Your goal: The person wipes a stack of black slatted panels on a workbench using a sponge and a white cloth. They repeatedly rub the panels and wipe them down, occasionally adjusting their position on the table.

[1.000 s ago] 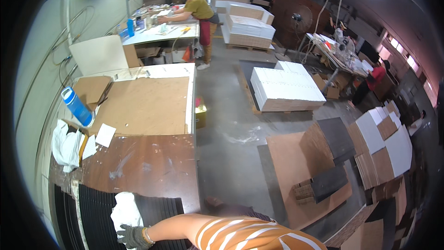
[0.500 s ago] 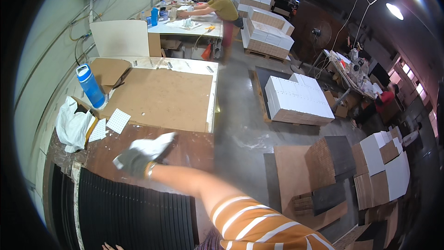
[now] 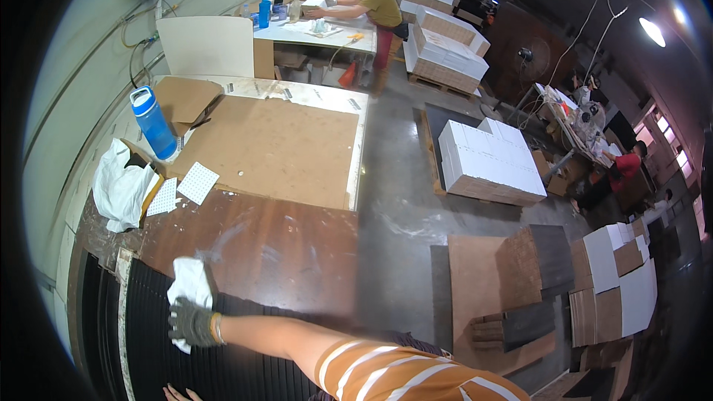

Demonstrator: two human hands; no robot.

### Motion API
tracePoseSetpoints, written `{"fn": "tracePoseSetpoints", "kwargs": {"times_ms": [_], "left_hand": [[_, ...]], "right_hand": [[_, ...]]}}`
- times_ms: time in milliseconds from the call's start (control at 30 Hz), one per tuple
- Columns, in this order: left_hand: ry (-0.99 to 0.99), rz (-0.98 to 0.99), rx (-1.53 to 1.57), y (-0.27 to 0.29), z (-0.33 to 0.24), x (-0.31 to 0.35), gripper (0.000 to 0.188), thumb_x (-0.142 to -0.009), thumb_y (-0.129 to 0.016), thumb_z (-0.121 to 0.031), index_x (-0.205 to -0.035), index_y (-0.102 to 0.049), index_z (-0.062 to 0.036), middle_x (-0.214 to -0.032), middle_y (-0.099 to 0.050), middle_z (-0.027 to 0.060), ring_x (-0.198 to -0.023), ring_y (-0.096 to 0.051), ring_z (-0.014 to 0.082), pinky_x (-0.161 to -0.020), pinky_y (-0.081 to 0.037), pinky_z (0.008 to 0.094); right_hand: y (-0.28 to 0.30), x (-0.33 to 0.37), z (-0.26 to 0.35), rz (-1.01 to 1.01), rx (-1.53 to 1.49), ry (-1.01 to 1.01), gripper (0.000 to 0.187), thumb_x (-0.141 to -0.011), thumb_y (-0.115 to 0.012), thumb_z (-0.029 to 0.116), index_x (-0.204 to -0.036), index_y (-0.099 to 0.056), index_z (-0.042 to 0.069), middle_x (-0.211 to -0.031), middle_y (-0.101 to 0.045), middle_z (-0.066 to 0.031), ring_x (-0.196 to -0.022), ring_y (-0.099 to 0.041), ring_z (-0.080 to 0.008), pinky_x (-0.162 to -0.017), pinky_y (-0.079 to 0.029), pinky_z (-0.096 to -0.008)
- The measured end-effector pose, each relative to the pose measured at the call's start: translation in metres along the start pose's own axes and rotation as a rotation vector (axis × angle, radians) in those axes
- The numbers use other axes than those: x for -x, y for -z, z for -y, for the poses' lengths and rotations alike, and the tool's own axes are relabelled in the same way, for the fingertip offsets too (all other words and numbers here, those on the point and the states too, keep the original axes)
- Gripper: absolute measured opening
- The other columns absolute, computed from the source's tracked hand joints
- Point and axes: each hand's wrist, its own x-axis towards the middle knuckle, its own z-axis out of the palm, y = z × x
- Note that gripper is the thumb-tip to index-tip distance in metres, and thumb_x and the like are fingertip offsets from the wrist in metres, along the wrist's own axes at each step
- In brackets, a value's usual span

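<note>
My right hand [image 3: 193, 323], in a dark grey glove, is closed on a crumpled white cloth [image 3: 191, 282]. It is over the left part of a row of black ridged strips [image 3: 245, 334] lying side by side. The cloth hangs from both sides of the glove and reaches the edge of the brown tabletop [image 3: 290, 245]. Only the bare fingers of my left hand [image 3: 178, 393] show at the lower edge. They are stretched out on the strips, and the rest of that hand is out of the picture.
Beyond lie a cardboard sheet [image 3: 282, 148], a blue bottle [image 3: 154, 126], a white plastic bag [image 3: 119, 186] and dotted white cards [image 3: 198, 183]. A person [image 3: 379, 7] works at the far table. White stacked boxes [image 3: 490, 160] and cardboard stacks [image 3: 549, 260] stand on the floor to the right.
My right hand has come nearer with the white cloth, from the brown tabletop onto the black strips. My left fingers stay at the lower edge. The whole view has shifted slightly.
</note>
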Motion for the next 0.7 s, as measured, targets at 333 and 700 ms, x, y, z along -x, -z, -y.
{"fn": "tracePoseSetpoints", "kwargs": {"times_ms": [333, 700], "left_hand": [[0.059, 0.070, -0.022, 0.001, -0.005, -0.002, 0.047, -0.103, -0.058, -0.044, -0.135, -0.062, -0.0107, -0.138, -0.062, 0.0119, -0.125, -0.061, 0.0306, -0.102, -0.051, 0.0448], [0.069, 0.070, 0.022, -0.004, 0.000, 0.001, 0.050, -0.103, -0.057, -0.046, -0.138, -0.061, -0.0109, -0.142, -0.060, 0.0117, -0.126, -0.061, 0.0304, -0.102, -0.051, 0.0448]], "right_hand": [[0.073, -0.026, -0.051, -0.188, 0.082, -0.141, 0.018, -0.083, -0.068, 0.016, -0.100, -0.073, 0.011, -0.100, -0.070, -0.0106, -0.096, -0.069, -0.0309, -0.076, -0.056, -0.0446], [0.034, 0.001, -0.015, 0.038, 0.139, 0.118, 0.015, -0.080, -0.070, 0.018, -0.092, -0.076, 0.012, -0.099, -0.071, -0.0097, -0.098, -0.069, -0.0298, -0.078, -0.055, -0.0426]]}}
